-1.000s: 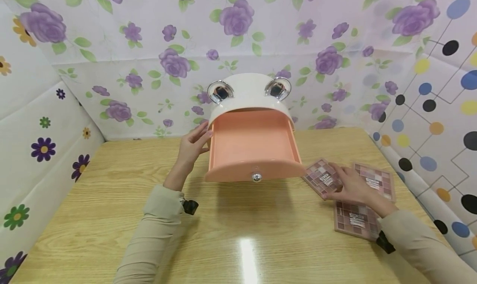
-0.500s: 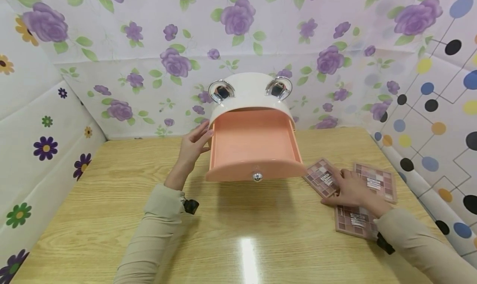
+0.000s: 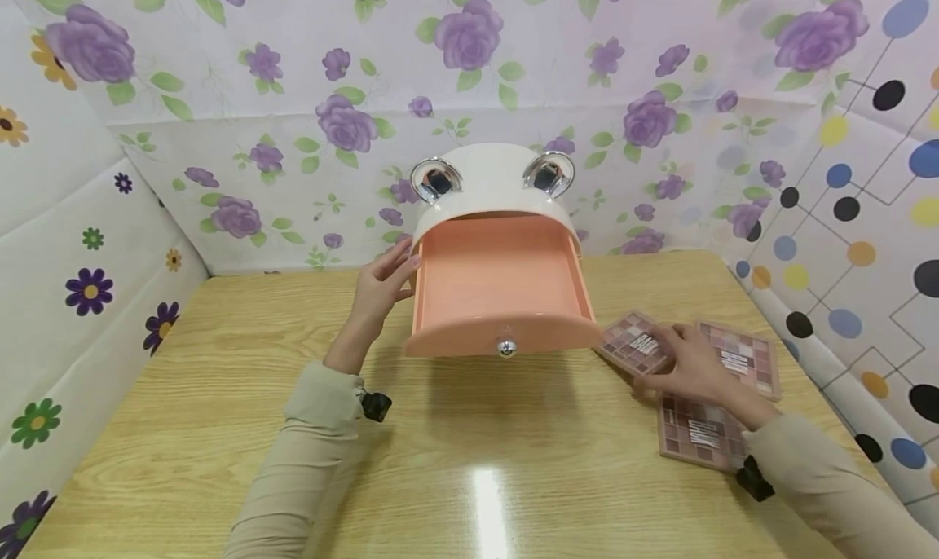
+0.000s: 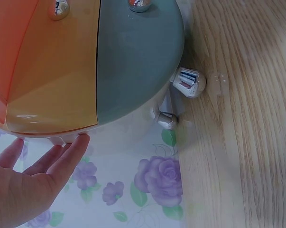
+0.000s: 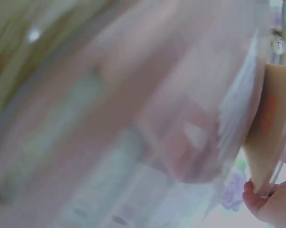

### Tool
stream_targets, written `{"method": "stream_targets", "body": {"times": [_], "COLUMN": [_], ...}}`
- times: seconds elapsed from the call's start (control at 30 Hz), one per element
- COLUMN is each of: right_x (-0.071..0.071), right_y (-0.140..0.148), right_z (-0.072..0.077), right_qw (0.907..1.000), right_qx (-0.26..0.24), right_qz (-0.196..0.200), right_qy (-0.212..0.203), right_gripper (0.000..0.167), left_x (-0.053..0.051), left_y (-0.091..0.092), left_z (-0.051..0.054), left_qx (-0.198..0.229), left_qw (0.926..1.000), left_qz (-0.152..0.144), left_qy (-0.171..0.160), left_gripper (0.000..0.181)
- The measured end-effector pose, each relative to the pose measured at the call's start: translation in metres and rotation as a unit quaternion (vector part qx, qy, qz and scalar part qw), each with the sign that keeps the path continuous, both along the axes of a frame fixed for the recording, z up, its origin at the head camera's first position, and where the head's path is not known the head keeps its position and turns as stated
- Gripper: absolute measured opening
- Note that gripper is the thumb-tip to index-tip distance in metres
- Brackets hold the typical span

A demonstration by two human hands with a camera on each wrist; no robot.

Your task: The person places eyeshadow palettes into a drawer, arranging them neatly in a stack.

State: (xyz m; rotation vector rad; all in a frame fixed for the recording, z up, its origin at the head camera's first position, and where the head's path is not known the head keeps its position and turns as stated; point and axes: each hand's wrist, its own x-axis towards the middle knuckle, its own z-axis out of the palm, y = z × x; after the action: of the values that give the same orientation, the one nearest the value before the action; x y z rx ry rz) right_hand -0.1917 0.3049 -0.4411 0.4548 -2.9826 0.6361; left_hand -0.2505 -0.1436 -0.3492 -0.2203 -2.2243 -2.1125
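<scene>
A white storage box (image 3: 490, 172) with chrome-ringed eyes stands at the middle of the table. Its peach top drawer (image 3: 499, 270) is pulled out, with nothing inside. My left hand (image 3: 372, 298) rests its fingertips against the box's left side. In the left wrist view its fingers lie nearly straight under the rounded edge, beside a yellow drawer (image 4: 57, 76) and a teal drawer (image 4: 133, 66). My right hand (image 3: 693, 367) pinches a checkered pink eyeshadow palette (image 3: 632, 345) by its edge, slightly tilted. The palette's tan underside (image 5: 271, 118) faces the right wrist camera.
Two similar palettes lie on the wooden table (image 3: 220, 429): one at the back right (image 3: 751, 359), one nearer the front (image 3: 700, 437). The latter sits partly under my right wrist. Flowered and dotted sheets (image 3: 279, 119) line the back and sides.
The left palette has tipped up a little in my right hand, its near edge off the table. My left hand and the open drawer stay in place.
</scene>
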Motion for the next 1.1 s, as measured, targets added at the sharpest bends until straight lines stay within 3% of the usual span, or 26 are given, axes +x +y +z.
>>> {"method": "stream_targets", "body": {"times": [0.43,0.73,1.1], "right_x": [0.009,0.013,0.020], "right_y": [-0.001,-0.002,-0.002], "right_z": [0.029,0.044,0.086], "right_qw": [0.9977,0.9929,0.9834], "right_qx": [-0.065,-0.100,-0.162], "right_qz": [-0.018,0.011,0.036], "right_qy": [0.009,0.063,0.073], "right_gripper": [0.079,0.070,0.070], "left_x": [0.000,-0.001,0.000], "left_y": [0.000,0.000,0.000], "left_z": [-0.001,-0.001,0.000], "left_qx": [0.002,-0.001,-0.004], "left_qw": [1.0000,1.0000,1.0000], "left_qz": [-0.001,0.002,0.003], "left_qy": [0.002,0.001,0.002], "left_gripper": [0.051,0.051,0.051]}}
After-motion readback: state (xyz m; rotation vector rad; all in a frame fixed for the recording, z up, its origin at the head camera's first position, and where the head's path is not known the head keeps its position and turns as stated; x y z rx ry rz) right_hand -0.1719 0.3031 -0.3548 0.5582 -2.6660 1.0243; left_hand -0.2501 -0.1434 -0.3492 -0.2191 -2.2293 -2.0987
